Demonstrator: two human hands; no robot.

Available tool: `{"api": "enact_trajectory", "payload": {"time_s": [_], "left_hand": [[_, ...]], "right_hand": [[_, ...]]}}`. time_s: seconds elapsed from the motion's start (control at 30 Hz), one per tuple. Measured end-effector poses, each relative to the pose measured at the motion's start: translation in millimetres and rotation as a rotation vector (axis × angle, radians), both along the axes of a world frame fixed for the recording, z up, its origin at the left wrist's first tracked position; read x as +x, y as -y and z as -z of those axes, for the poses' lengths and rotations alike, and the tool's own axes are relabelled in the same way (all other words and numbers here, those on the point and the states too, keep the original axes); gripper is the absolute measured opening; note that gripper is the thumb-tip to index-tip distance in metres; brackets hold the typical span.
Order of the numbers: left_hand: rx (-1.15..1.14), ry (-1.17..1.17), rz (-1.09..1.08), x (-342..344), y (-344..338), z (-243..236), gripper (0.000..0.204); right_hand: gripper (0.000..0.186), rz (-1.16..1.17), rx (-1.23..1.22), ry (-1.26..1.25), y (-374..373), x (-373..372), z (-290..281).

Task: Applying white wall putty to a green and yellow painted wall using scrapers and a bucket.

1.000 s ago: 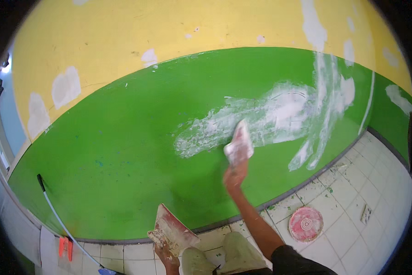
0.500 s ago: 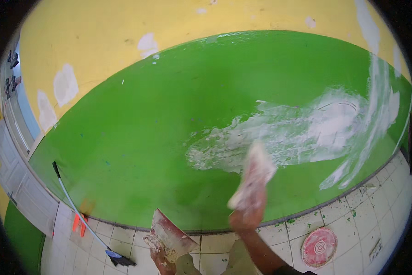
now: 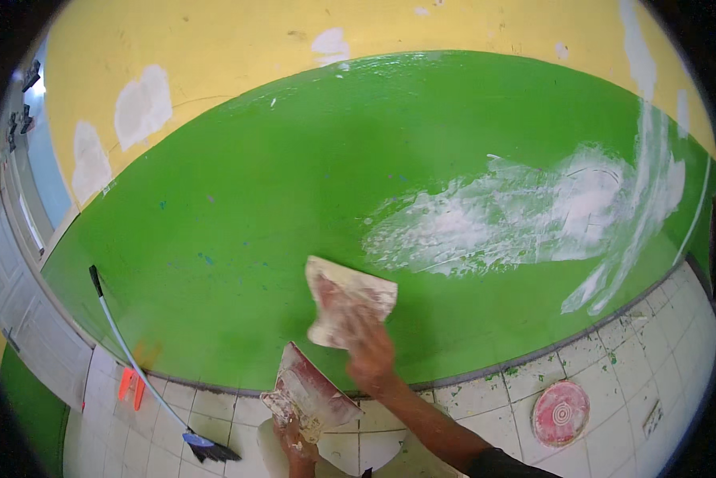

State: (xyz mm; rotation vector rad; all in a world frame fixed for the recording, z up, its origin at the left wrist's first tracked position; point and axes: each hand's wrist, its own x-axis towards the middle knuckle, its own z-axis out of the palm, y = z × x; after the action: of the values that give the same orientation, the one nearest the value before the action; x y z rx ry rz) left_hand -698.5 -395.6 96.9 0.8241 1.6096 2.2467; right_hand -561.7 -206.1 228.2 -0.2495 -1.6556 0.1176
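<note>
My right hand (image 3: pixel 368 349) grips a wide putty scraper (image 3: pixel 344 296), its blade smeared with white filler, held against the green lower part of the wall (image 3: pixel 294 199). My left hand (image 3: pixel 296 443), low at the bottom edge, holds a second, reddish-stained scraper board (image 3: pixel 309 390) with filler on it, tilted up toward the right hand. To the upper right of the scraper a broad white patch of spread filler (image 3: pixel 517 215) covers the green paint.
The wall's upper part is yellow (image 3: pixel 374 32) with white filled spots. A broom (image 3: pixel 147 374) leans at the wall's foot on the left, beside an orange object (image 3: pixel 131 386). A round red lid (image 3: pixel 559 413) lies on the white floor tiles at right.
My right hand has come down and to the left with the scraper, away from the white filler patch, toward the board in my left hand. The view has shifted left.
</note>
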Motion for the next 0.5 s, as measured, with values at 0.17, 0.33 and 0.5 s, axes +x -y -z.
{"api": "enact_trajectory", "payload": {"time_s": [0.17, 0.33, 0.5], "left_hand": [[0.151, 0.258, 0.306, -60, -15, -5, 0.043], [0.017, 0.206, 0.503, -114, -47, 14, 0.04], [-0.04, 0.292, 0.712, -124, -64, -7, 0.036]], "right_hand": [[0.036, 0.599, 0.007, -0.442, -46, 72, -32], [0.033, 0.271, -0.168, -0.653, -83, 32, -38], [0.028, 0.394, 0.126, -0.161, -7, -75, -19]]}}
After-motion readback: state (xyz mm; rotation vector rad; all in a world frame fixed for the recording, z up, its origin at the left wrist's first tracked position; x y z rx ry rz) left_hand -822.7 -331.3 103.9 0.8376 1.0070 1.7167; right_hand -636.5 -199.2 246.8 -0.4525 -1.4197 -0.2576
